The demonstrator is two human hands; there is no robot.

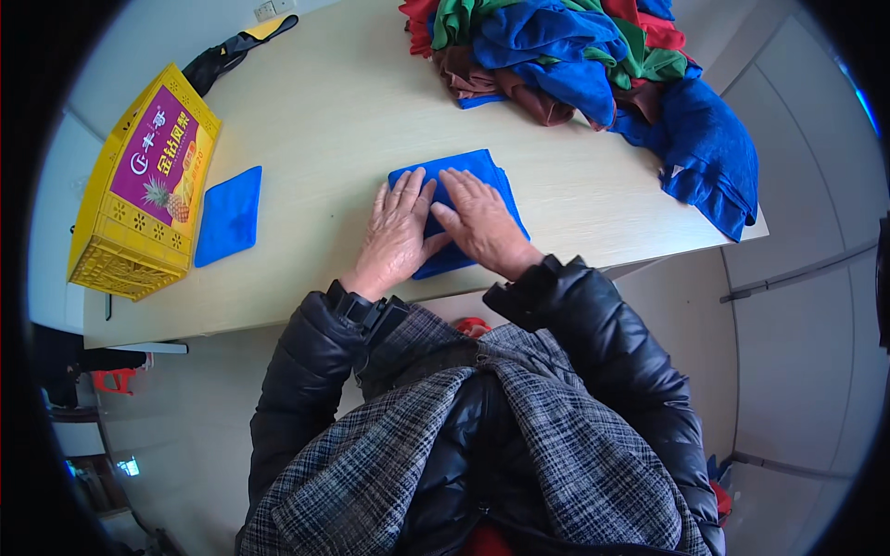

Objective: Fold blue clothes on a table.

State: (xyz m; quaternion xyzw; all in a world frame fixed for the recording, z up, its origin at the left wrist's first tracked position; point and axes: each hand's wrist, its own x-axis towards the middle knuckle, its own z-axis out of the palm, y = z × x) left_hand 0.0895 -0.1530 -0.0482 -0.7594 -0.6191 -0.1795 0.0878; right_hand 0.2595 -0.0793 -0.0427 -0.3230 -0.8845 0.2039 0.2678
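Observation:
A blue cloth (pixel 477 167), folded into a rough rectangle, lies flat near the front edge of the table. My left hand (pixel 399 227) rests on its left part with the fingers stretched out. On its middle lies my right hand (pixel 482 218), palm down, fingers extended and angled toward the left one. Neither hand grips anything. Parts of the cloth are hidden beneath both hands. Another blue cloth (pixel 229 217), folded into a neat smaller shape, lies to the left, close beside a yellow crate (pixel 130 213).
A heap of blue, green, red and brown cloths (pixel 565 56) covers the far right of the table (pixel 315 120). One blue cloth (pixel 709 148) droops over its right edge. A black and yellow item (pixel 241 51) lies at the far left. White cabinets (pixel 807 157) stand to the right.

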